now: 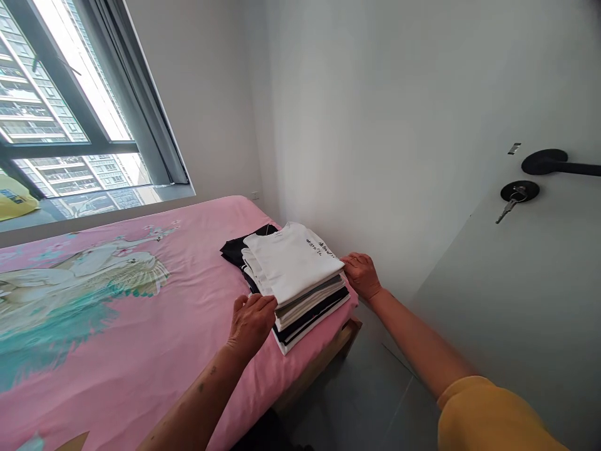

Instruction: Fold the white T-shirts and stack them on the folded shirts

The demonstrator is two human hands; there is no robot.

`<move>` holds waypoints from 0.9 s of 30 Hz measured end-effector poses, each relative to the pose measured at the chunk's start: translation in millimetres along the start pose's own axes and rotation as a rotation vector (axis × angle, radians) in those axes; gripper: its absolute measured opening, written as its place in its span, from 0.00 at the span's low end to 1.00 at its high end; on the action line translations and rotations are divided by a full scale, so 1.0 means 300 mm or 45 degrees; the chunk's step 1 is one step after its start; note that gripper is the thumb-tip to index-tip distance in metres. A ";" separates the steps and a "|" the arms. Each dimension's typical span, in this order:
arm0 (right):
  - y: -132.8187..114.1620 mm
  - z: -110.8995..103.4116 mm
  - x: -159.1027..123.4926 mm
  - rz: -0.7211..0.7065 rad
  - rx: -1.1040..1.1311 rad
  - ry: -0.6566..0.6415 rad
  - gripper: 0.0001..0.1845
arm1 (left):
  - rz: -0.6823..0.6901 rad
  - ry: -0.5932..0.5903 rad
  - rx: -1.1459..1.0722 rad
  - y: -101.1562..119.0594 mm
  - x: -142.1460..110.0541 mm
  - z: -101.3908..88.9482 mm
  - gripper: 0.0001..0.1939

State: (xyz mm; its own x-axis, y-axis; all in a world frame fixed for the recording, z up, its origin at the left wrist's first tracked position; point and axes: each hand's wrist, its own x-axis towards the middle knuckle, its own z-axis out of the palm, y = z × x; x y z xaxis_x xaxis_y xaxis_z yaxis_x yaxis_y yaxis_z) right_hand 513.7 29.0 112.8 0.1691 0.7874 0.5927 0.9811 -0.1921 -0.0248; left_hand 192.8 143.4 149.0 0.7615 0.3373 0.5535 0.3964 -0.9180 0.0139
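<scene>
A stack of folded clothes (295,275), white shirt on top with dark and grey layers beneath, lies at the corner of a bed with a pink sheet (154,326). My left hand (251,322) presses against the stack's near left side, fingers curled under its edge. My right hand (360,274) grips the right side of the stack, fingers tucked against the layers. Both hands hold the pile between them. A black garment (235,247) pokes out behind the stack.
The pink sheet carries a pale printed figure (84,275). A window (70,119) lies beyond the bed on the left. A white wall runs close on the right; a door with a black handle (547,163) and a key (509,207) stands at the right.
</scene>
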 end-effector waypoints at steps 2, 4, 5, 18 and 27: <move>0.003 0.016 -0.011 0.019 0.012 -0.018 0.15 | 0.000 -0.016 -0.002 0.001 -0.003 0.003 0.12; 0.001 0.038 -0.032 0.029 0.028 -0.039 0.16 | 0.008 -0.026 -0.004 -0.005 -0.023 0.005 0.12; 0.001 0.046 -0.042 0.050 0.035 -0.035 0.16 | 0.007 -0.025 -0.011 -0.013 -0.038 0.004 0.12; -0.279 -0.163 0.246 0.018 0.585 0.029 0.22 | -0.170 -0.105 -0.321 0.048 0.179 -0.010 0.22; -0.318 -0.019 0.248 0.096 0.504 -0.696 0.35 | -0.491 -0.110 -0.519 0.062 -0.250 0.066 0.24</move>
State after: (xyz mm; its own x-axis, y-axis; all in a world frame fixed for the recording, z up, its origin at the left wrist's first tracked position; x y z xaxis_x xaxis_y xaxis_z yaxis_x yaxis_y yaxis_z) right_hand 432.2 102.5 163.9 0.1593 0.9833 0.0879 0.9077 -0.1108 -0.4048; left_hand 153.3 105.2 91.1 0.6471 0.6640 0.3748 0.4370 -0.7258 0.5313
